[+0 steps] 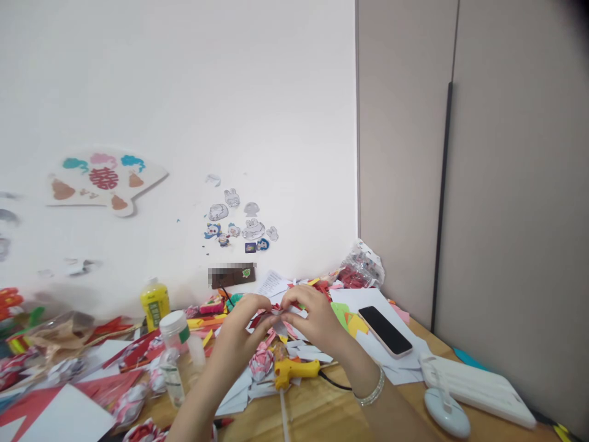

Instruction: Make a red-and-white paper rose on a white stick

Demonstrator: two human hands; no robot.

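Note:
Both hands meet above the cluttered table. My left hand (246,322) and my right hand (313,314) pinch a small piece of red-and-white paper (276,309) between thumbs and fingers. The piece is partly covered by the fingertips, so its full shape cannot be made out. Just below them lies a crumpled pink-and-white paper ball (261,361). A yellow hot glue gun (298,369) rests on the table under my right hand, its black cord running right and a pale glue stick (284,408) extending toward me.
Left of my arms stand a yellow bottle (155,304), a white-lidded jar (175,331) and a small clear bottle (172,377). Paper scraps surround them. On the right lie a phone (385,330) on white sheets, a white flat device (483,390) and a pale oval object (446,411).

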